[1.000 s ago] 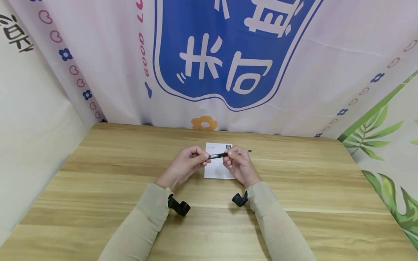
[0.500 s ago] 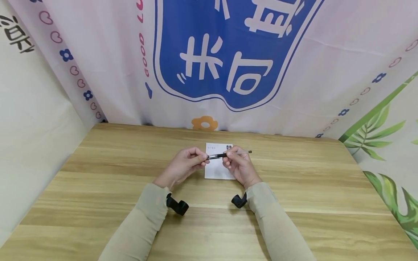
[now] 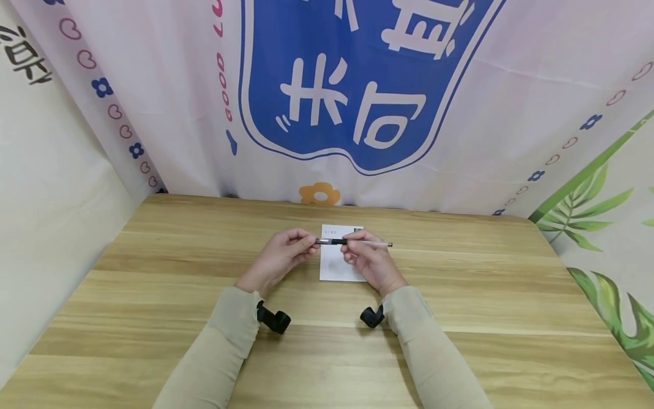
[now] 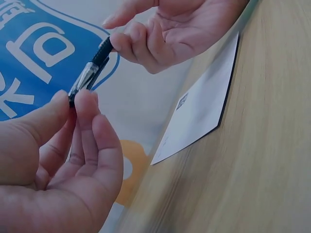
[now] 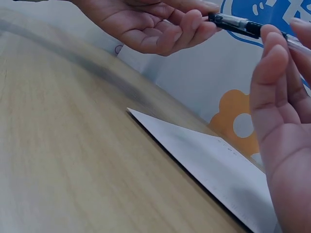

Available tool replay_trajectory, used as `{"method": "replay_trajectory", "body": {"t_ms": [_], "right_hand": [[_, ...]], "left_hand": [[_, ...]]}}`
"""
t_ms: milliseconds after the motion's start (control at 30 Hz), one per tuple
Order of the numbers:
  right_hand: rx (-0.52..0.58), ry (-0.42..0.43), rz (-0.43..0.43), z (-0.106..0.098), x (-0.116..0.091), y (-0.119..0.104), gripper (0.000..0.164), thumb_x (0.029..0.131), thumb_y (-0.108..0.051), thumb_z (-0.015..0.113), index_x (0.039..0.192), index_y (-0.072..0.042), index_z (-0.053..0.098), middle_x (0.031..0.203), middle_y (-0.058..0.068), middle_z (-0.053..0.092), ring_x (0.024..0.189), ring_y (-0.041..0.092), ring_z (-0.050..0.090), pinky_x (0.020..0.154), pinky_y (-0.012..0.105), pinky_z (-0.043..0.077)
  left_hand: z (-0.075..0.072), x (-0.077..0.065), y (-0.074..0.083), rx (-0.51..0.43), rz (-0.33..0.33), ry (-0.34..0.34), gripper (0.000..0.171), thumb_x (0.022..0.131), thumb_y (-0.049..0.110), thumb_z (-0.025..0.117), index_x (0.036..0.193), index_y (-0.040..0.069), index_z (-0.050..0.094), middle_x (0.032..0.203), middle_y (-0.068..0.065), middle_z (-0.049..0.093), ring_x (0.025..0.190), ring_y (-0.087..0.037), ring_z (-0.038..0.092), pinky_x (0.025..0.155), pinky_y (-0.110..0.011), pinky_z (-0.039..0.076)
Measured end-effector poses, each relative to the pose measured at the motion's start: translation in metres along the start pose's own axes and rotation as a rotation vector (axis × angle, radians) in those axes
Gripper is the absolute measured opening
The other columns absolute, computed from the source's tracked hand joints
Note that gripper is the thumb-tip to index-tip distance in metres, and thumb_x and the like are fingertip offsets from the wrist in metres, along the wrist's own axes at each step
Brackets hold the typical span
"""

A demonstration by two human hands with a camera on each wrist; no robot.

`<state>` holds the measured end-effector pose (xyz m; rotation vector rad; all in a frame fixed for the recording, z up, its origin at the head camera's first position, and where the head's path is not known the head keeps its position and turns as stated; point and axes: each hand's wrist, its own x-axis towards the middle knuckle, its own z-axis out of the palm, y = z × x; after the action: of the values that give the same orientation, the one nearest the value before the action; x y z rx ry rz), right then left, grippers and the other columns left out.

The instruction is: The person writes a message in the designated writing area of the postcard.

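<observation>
A pen [image 3: 332, 241] with a clear barrel and black parts is held level between both hands, above a white card [image 3: 334, 270]. My left hand [image 3: 278, 255] pinches its left end, where a clear cap with a black clip [image 4: 83, 80] covers the tip. The thumb and fingers of my right hand [image 3: 377, 266] pinch the barrel near the black grip section [image 4: 102, 51]. Beyond the right hand the clear barrel's dark end [image 3: 390, 244] sticks out. The card lies flat on the table, with a small dark picture [image 4: 182, 100] in one corner and faint print.
The wood-grain table [image 3: 204, 272] runs back to a hanging cloth [image 3: 204, 170] with a blue emblem and an orange flower [image 3: 320, 193]. Dark wrist mounts [image 3: 276, 319] sit at both sleeves. A leaf-patterned panel [image 3: 608, 255] stands at the right.
Both hands have shifted slightly left with the pen. The pen has turned nearly level in the head view, and more of its clear barrel shows past the right hand.
</observation>
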<state>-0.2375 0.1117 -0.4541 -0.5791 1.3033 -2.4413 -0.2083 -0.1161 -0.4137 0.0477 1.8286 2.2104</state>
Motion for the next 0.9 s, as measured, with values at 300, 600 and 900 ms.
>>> {"method": "replay_trajectory", "body": {"t_ms": [300, 600, 900], "right_hand": [[0.031, -0.122, 0.047, -0.0017, -0.0011, -0.0004, 0.035, 0.099, 0.008, 0.049, 0.111, -0.009, 0.077, 0.098, 0.009, 0.075, 0.084, 0.013, 0.068, 0.076, 0.023, 0.057], [-0.01, -0.159, 0.114, -0.0005, -0.0022, -0.0029, 0.021, 0.1, -0.007, 0.058, 0.112, -0.011, 0.075, 0.1, 0.009, 0.075, 0.08, 0.014, 0.065, 0.074, 0.023, 0.056], [-0.126, -0.146, 0.116, -0.0037, -0.0017, 0.0018, 0.03, 0.095, 0.002, 0.055, 0.114, -0.014, 0.073, 0.099, 0.007, 0.074, 0.07, 0.011, 0.06, 0.066, 0.021, 0.053]], "left_hand": [[-0.0005, 0.0024, 0.0006, -0.012, 0.005, 0.095, 0.029, 0.105, 0.009, 0.055, 0.125, -0.011, 0.057, 0.101, -0.004, 0.065, 0.09, -0.01, 0.065, 0.092, -0.028, 0.056], [0.0017, 0.0042, 0.0003, -0.031, 0.063, 0.129, 0.035, 0.105, 0.006, 0.054, 0.133, -0.015, 0.052, 0.104, -0.002, 0.065, 0.094, -0.01, 0.064, 0.095, -0.029, 0.054], [0.0055, 0.0021, 0.0019, -0.047, 0.077, 0.151, 0.036, 0.105, 0.005, 0.054, 0.137, -0.012, 0.053, 0.113, -0.006, 0.064, 0.105, -0.017, 0.064, 0.105, -0.038, 0.049]]}}
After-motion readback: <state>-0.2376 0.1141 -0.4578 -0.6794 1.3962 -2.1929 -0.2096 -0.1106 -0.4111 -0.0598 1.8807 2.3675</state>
